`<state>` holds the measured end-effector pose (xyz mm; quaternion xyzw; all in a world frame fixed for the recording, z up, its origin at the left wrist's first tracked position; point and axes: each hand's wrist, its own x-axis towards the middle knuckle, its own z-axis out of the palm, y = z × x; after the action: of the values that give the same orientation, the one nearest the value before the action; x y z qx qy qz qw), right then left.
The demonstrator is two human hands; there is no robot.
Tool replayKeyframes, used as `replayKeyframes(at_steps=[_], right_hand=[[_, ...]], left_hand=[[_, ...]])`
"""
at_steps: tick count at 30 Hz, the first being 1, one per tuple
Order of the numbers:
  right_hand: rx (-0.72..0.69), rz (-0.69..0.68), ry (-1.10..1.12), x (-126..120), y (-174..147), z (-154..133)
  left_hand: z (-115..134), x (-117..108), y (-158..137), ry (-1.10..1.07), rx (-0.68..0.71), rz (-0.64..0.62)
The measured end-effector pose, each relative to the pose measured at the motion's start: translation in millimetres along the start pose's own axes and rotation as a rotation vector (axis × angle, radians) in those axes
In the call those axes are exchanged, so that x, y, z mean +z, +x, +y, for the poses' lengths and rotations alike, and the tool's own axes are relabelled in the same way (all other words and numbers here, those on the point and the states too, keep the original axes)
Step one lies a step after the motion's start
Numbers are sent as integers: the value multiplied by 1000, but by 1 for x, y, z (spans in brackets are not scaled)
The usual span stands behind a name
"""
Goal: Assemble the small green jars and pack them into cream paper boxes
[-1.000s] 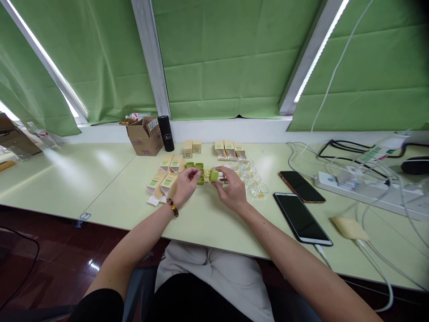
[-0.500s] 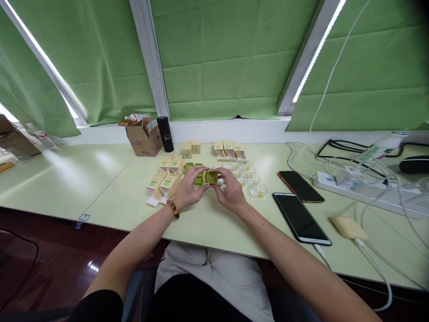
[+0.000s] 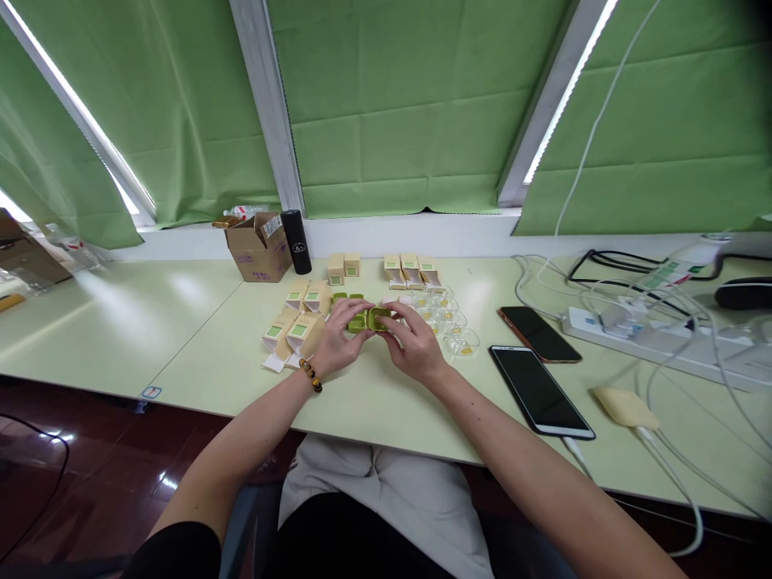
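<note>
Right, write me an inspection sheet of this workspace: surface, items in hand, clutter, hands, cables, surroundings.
Surface: pale table, with a seam across its left part.
Items: green container held, open side facing the camera; more green pieces behind; cartons to the left; clear cups to the right.
Clutter: red-edged phone, white-edged phone, cream block, cardboard box, black cylinder.
Hands: left hand grips the green container; right hand touches it, grip partly hidden.
Cables: white cables tangled around the power strip.
Surroundings: green blinds down behind the table; dark red floor.
</note>
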<state>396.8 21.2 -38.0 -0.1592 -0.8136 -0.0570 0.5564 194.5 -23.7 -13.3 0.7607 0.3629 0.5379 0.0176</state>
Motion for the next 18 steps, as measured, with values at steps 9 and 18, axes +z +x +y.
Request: replayKeyframes(at_steps=[9,18], right_hand=[[14,-1,22,-1,1,-2],[-29,-11,28,-1,8,-4]], left_hand=[[2,1,-1,8,28,32],[1,2,-2,37,34,48]])
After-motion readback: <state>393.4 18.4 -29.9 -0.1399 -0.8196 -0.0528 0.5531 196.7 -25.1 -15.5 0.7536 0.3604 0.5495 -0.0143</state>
